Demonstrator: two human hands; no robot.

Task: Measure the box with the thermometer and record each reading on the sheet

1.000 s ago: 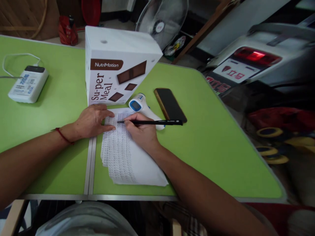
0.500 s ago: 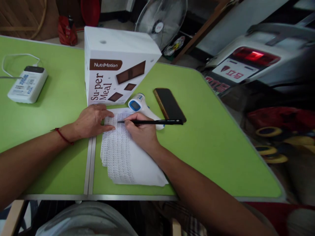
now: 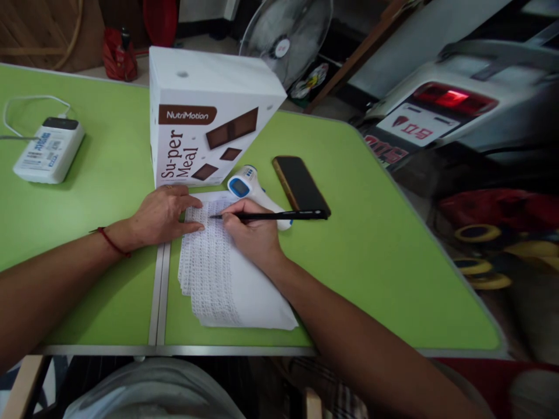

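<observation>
Black pen (image 3: 301, 215) shifted slightly rightward; right hand (image 3: 255, 235) pinches it, left hand (image 3: 159, 216) spread on paper (image 3: 257, 302).

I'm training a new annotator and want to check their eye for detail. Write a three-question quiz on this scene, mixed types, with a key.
1. Which hand holds the slim black pen at the stacked, handwritten white paper sheets?
2. True or false: the rectangular black-screened phone lies on the smooth green tabletop.
3. Multiple choice: which word is printed in the brown band on the white cardboard box?
A) FreshGrain
B) NutriMotion
C) MilkTime

Key:
1. The right hand.
2. True.
3. B.
</observation>
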